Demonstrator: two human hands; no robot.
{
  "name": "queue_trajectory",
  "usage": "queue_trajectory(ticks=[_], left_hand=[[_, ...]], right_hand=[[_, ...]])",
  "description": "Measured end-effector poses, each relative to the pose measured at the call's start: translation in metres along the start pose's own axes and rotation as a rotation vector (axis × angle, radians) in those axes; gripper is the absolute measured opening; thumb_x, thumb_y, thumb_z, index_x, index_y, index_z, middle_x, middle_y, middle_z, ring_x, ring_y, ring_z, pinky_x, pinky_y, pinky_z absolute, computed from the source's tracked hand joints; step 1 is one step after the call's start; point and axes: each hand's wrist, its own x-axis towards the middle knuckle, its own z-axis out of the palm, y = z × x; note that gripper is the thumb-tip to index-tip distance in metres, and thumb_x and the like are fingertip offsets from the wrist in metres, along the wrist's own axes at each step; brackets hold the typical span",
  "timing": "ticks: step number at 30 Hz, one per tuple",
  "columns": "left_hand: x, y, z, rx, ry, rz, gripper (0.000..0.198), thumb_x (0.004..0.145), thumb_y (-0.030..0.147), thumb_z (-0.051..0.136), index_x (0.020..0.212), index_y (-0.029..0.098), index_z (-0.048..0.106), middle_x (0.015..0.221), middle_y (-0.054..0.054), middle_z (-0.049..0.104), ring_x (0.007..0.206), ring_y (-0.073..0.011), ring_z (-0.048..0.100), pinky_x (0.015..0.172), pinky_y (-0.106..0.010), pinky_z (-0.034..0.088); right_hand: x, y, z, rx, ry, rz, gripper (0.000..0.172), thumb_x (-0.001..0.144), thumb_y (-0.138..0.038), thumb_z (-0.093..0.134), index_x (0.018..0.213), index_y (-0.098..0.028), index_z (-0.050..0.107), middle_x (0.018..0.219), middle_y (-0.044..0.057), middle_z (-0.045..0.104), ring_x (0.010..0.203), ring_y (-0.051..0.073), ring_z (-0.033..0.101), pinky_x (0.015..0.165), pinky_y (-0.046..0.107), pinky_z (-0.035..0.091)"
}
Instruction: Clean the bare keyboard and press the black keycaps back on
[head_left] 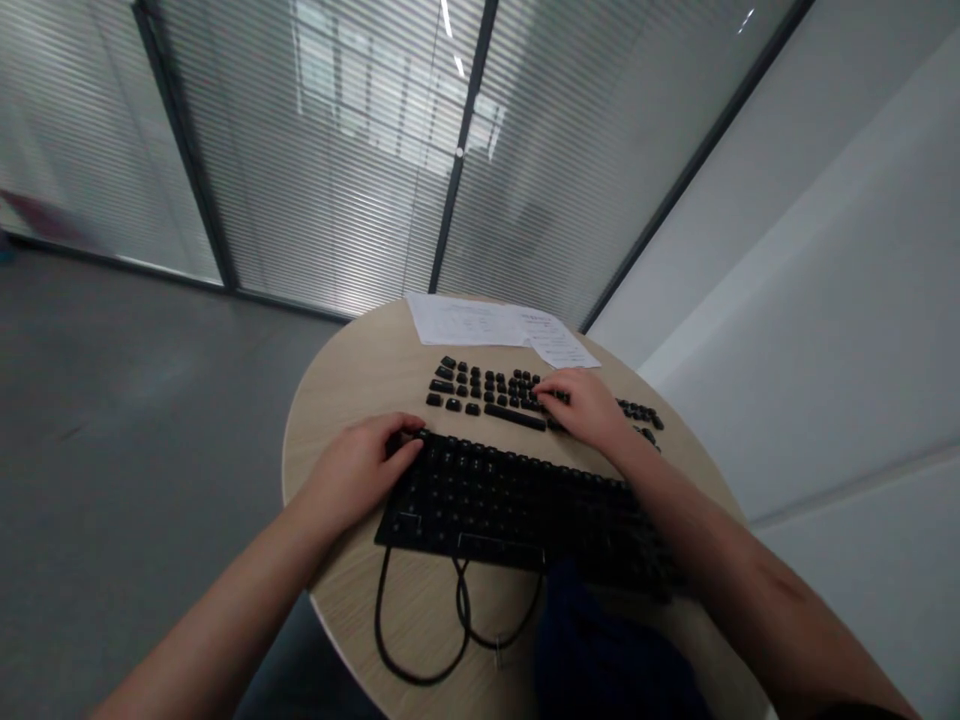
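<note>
A black keyboard (pixel 510 500) lies on the round wooden table, most of its keycaps off and a few fitted along the top row. My left hand (pixel 367 460) grips its upper left corner, thumb on top and fingers at the edge. Beyond the keyboard, loose black keycaps (pixel 442 386) are laid out in rows, with a long space bar (pixel 514 416) at the front. My right hand (pixel 581 405) reaches over the keyboard into these rows, thumb and fingertips pinched at a keycap. My right hand and forearm hide some keycaps and the keyboard's right part.
Printed paper sheets (pixel 480 322) lie at the far edge of the round table (pixel 322 390). A black cable (pixel 382 640) loops in front of the keyboard, with a small metal piece (pixel 498 652) beside it. Dark blue cloth (pixel 607 650) covers the near edge. A glass partition with blinds stands behind.
</note>
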Motion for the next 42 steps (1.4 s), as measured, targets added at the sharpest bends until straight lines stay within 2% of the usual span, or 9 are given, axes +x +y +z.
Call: queue_trajectory(ticks=[4,7,14,20,23,26,32,35,42], left_hand=[[0.000,0.002,-0.001,-0.001,0.007,0.000,0.040,0.090,0.047,0.049,0.112,0.023,0.072,0.114,-0.008,0.077,0.107,-0.0285,0.069,0.103,-0.047,0.051],[-0.001,0.004,-0.003,-0.022,0.004,0.017,0.040,0.092,0.048,0.046,0.110,0.024,0.072,0.113,-0.007,0.077,0.107,-0.0281,0.069,0.104,-0.048,0.050],[0.001,-0.004,-0.002,-0.035,-0.008,0.041,0.034,0.092,0.043,0.050,0.109,0.026,0.073,0.111,-0.006,0.078,0.103,-0.0273,0.070,0.100,-0.047,0.052],[0.002,-0.003,-0.002,-0.011,-0.023,0.042,0.032,0.092,0.042,0.051,0.109,0.026,0.073,0.110,-0.006,0.078,0.104,-0.0271,0.070,0.101,-0.047,0.051],[0.001,-0.001,-0.003,-0.018,-0.027,0.030,0.032,0.091,0.041,0.051,0.109,0.025,0.073,0.111,-0.006,0.077,0.105,-0.0265,0.070,0.102,-0.046,0.051],[0.000,0.000,-0.002,-0.027,-0.027,0.020,0.033,0.091,0.041,0.051,0.109,0.025,0.072,0.111,-0.006,0.077,0.103,-0.0260,0.070,0.102,-0.046,0.051],[0.002,-0.002,0.001,-0.016,-0.023,0.009,0.032,0.089,0.043,0.053,0.109,0.026,0.073,0.110,-0.006,0.077,0.099,-0.0267,0.070,0.098,-0.046,0.052],[0.002,-0.002,0.000,-0.009,-0.013,0.014,0.035,0.090,0.045,0.051,0.110,0.026,0.073,0.110,-0.006,0.077,0.100,-0.0271,0.070,0.099,-0.046,0.052],[0.001,0.002,-0.002,0.019,-0.020,0.009,0.037,0.091,0.045,0.050,0.111,0.025,0.072,0.111,-0.007,0.077,0.100,-0.0270,0.070,0.100,-0.046,0.052]], right_hand=[[0.052,0.049,0.018,-0.076,-0.106,0.261,0.016,0.090,-0.023,0.070,0.101,-0.023,0.082,0.109,0.007,0.079,0.109,0.027,0.070,0.100,0.040,0.050],[0.078,0.067,0.035,-0.090,-0.174,0.298,0.017,0.089,-0.025,0.072,0.103,-0.022,0.082,0.111,0.008,0.079,0.111,0.026,0.070,0.101,0.037,0.049],[0.099,0.075,0.061,-0.079,-0.292,0.276,0.012,0.083,-0.024,0.078,0.094,-0.021,0.083,0.099,0.006,0.081,0.099,0.024,0.072,0.090,0.034,0.051],[0.102,0.072,0.063,-0.052,-0.291,0.281,0.013,0.086,-0.025,0.075,0.095,-0.019,0.082,0.093,0.006,0.080,0.089,0.020,0.071,0.083,0.031,0.051],[0.089,0.053,0.049,-0.004,-0.177,0.263,0.015,0.086,-0.026,0.074,0.097,-0.019,0.082,0.091,0.007,0.079,0.085,0.020,0.070,0.081,0.033,0.051],[0.054,0.019,0.027,0.105,-0.079,0.186,0.016,0.086,-0.029,0.074,0.097,-0.022,0.082,0.089,0.005,0.079,0.082,0.020,0.070,0.079,0.034,0.052],[-0.037,-0.052,0.001,0.160,-0.131,-0.065,0.007,0.089,-0.028,0.075,0.091,-0.028,0.081,0.090,0.002,0.079,0.085,0.020,0.071,0.081,0.035,0.052],[-0.055,-0.066,0.005,0.135,-0.135,-0.101,0.006,0.088,-0.024,0.076,0.090,-0.027,0.080,0.091,0.001,0.080,0.087,0.021,0.071,0.082,0.037,0.050],[-0.058,-0.069,0.014,0.127,-0.150,-0.119,0.007,0.088,-0.022,0.075,0.092,-0.027,0.080,0.093,0.000,0.081,0.087,0.021,0.071,0.081,0.037,0.050]])
